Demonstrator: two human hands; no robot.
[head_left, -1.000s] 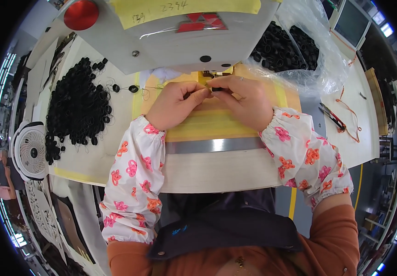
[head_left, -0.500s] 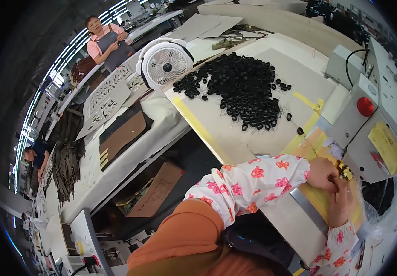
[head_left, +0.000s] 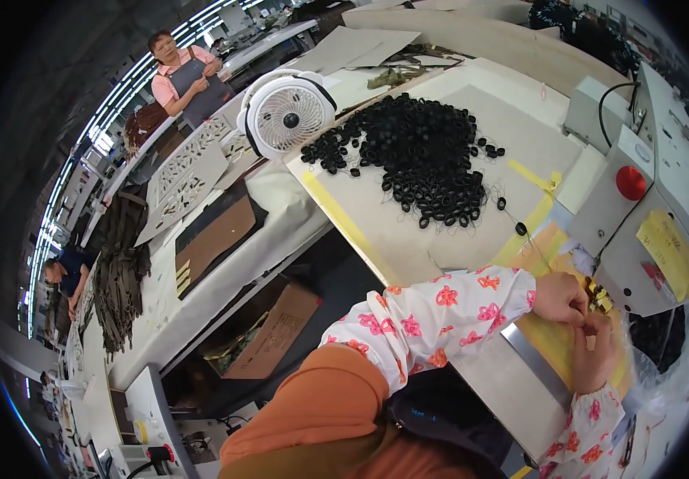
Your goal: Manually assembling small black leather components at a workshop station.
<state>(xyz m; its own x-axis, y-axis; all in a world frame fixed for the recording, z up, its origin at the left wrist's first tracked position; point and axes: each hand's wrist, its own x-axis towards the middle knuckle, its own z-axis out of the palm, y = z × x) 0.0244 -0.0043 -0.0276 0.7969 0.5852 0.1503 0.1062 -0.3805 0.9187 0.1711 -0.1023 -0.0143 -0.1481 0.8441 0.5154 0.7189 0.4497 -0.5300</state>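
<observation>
My left hand point(head_left: 560, 298) and my right hand point(head_left: 593, 351) meet at the sewing machine point(head_left: 628, 231), their fingertips pinched together. Whatever they pinch is hidden by the fingers and too small to name. Just beyond my fingertips sit the machine's brass-coloured metal parts point(head_left: 597, 296). A large heap of small black loops point(head_left: 424, 152), with loose threads among them, lies on the table to the upper left of my hands. One single black loop point(head_left: 521, 228) rests apart from the heap, nearer the machine, with a thread running toward my left hand.
A white fan point(head_left: 290, 120) stands left of the heap. Brown strips point(head_left: 117, 271) hang over a side table beside a brown panel point(head_left: 218, 243). Below is a cardboard box point(head_left: 276, 331). Clear plastic point(head_left: 660, 375) hangs right of my hands. One person point(head_left: 188, 76) stands across; another bends far left.
My fingers have shifted slightly and both hands stay together beside the brass-coloured parts. My right hand has turned a little. The heap of loops is unchanged.
</observation>
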